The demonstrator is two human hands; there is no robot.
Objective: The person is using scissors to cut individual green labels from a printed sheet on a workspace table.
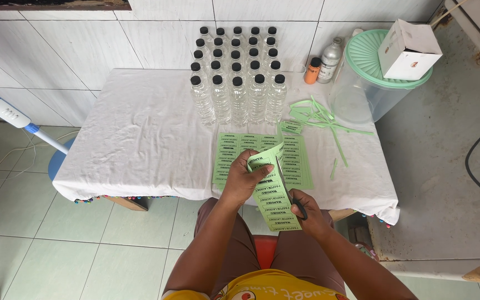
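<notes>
Here your left hand (241,180) pinches the top of a green label strip (273,194), held in the air just off the table's near edge (156,191), above your lap. Its long axis runs from upper left, by the left hand, down toward your right hand (308,214). The right hand is closed on dark scissors (298,208) at the strip's right edge, nearer its lower end. More green label sheets (295,161) lie flat near the table's near edge, with clear bottles (237,83) behind.
</notes>
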